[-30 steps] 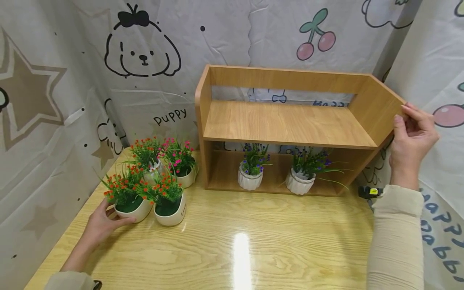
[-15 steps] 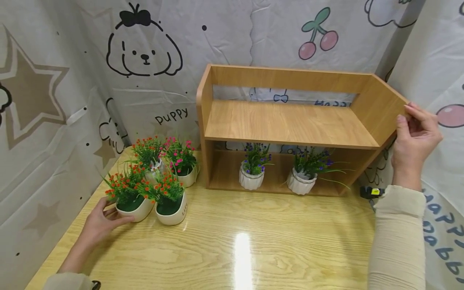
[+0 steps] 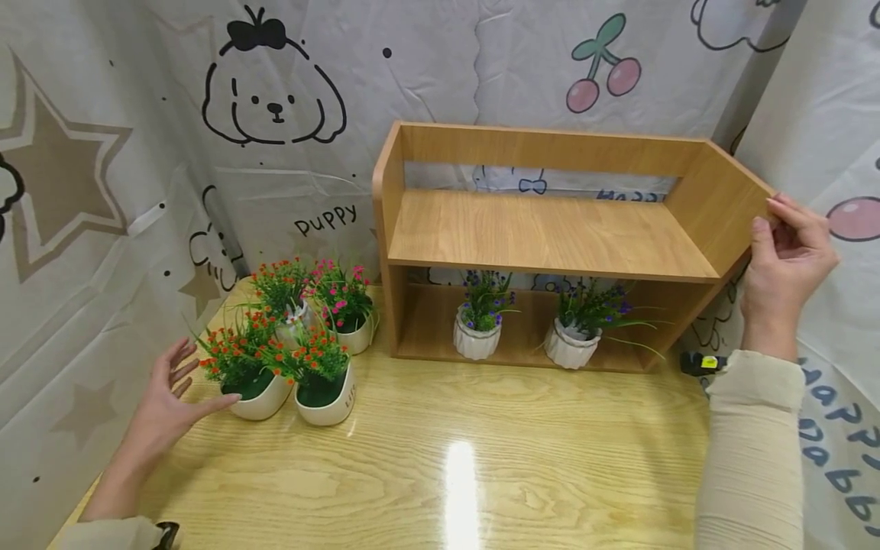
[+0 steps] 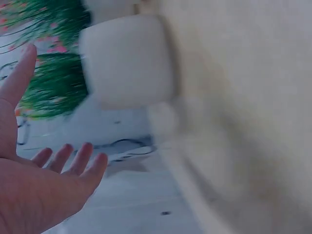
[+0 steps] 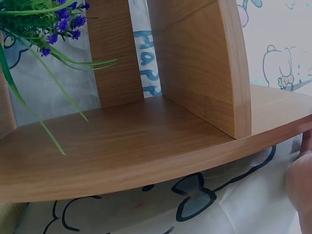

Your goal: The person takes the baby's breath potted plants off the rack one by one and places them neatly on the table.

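Observation:
My left hand (image 3: 163,409) is at the table's left side with its fingers and thumb spread. It stands beside a white pot (image 3: 257,406) of orange flowers. In the left wrist view that hand (image 4: 46,192) looks apart from a white pot (image 4: 129,63) with green leaves. My right hand (image 3: 787,267) pinches the front edge of the right side panel of a wooden two-tier shelf (image 3: 550,233). Only part of this hand (image 5: 300,185) shows at the right wrist view's edge. Two fluted white pots (image 3: 477,340) of purple flowers stand on the lower tier.
Beside the left pot stands another orange-flowered pot (image 3: 326,411) with lettering. Behind them are a pink-flowered pot (image 3: 355,338) and one more orange-flowered plant (image 3: 275,286). Printed cloth (image 3: 426,69) hangs around the wooden table (image 3: 385,473). A black object (image 3: 700,363) shows near my right sleeve.
My left hand has let go of the orange-flowered pot and drawn back to the left, its fingers spreading. The right hand stays on the shelf panel.

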The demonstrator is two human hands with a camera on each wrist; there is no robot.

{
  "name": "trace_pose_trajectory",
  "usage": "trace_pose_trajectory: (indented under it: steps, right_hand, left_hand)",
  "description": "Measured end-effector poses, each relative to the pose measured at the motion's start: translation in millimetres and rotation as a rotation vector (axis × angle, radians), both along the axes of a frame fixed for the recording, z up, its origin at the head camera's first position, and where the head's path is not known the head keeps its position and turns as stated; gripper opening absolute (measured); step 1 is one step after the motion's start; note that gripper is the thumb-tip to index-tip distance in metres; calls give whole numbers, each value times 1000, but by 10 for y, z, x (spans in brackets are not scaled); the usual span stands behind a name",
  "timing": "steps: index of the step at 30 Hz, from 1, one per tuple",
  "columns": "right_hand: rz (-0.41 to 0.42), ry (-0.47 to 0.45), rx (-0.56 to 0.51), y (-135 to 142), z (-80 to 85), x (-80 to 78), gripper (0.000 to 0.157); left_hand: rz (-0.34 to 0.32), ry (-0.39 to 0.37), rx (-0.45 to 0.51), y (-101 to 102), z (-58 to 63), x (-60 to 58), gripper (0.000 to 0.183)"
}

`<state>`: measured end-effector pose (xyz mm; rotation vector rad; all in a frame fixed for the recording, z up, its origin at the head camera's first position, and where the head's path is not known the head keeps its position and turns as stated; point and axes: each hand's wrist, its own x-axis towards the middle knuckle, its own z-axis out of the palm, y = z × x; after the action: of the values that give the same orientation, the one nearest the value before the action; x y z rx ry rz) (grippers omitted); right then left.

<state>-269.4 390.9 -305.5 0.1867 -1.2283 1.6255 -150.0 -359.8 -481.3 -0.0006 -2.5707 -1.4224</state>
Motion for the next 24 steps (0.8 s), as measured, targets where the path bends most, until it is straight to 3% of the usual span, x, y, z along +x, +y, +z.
trace_pose_trajectory:
  steps: [9, 12, 15, 19, 24]
  right_hand:
    - [-28, -16, 11, -19, 6, -5, 22]
    - [-26, -18, 14, -26, 12, 0, 22]
    - [-49, -39, 39, -28, 10, 12, 22]
    - [-104, -79, 95, -17, -1, 28, 22]
    - [-90, -76, 88, -18, -1, 12, 22]
  left_hand:
    - [69, 182, 1, 228, 666, -45, 114]
    - [64, 228, 23, 421, 840, -65, 113]
    - [16, 288, 48, 699, 986, -96, 113]
    - [-107, 350, 83, 1157, 1079, -187, 112]
    - [-250, 328, 126, 1725, 981, -340, 106]
